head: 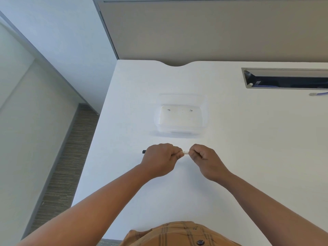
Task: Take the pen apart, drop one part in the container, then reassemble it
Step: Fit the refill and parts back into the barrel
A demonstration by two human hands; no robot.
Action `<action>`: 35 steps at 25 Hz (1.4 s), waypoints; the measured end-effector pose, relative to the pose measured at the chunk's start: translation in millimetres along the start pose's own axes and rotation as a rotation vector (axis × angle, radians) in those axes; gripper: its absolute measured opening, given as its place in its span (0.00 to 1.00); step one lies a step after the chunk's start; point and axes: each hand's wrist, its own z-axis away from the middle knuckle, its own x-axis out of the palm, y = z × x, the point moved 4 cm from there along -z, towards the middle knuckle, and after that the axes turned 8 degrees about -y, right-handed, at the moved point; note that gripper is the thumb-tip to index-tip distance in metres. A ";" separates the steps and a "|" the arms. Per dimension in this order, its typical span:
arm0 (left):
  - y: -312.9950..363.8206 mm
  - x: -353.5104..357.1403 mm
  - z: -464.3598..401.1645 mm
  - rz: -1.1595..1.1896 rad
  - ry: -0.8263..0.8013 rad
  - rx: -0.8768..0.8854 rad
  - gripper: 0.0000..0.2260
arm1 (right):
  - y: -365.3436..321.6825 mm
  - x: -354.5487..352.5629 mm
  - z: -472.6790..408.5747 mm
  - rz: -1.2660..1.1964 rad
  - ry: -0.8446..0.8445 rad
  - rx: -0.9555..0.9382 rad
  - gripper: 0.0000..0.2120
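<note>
**Q:** Head view, single frame: where is the pen, and who holds it?

**A:** I hold the pen level above the white worktop, just in front of me. My left hand is curled into a fist around one end; a short black tip sticks out past the outer side of that fist. My right hand pinches the other end, its fingers closed on the barrel. Only a small pale stretch of barrel shows between the two hands, which nearly touch.

**Q:** Are the parts separated?

**A:** I cannot tell; both hands cover most of the pen.

**Q:** And the container?

**A:** The clear plastic container stands on the worktop beyond my hands, near them but apart. Its floor shows two small dark marks.

**Q:** What else appears?

**A:** A long metal-rimmed cable slot is set into the worktop at far right, with a blue cable end lying just before it. A grey partition rises behind the worktop. My plaid shirt fills the bottom edge.
</note>
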 end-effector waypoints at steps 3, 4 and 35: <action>6.0 0.9 0.2 -0.248 0.204 0.137 0.13 | 3.9 3.2 -0.7 -0.588 -0.143 0.312 0.16; 7.2 2.9 0.6 -0.292 0.243 0.158 0.12 | 4.5 2.6 0.1 -0.695 -0.192 0.394 0.16; -77.1 27.1 1.0 0.634 0.062 -0.311 0.07 | 52.1 -7.2 -20.5 0.157 0.017 0.129 0.05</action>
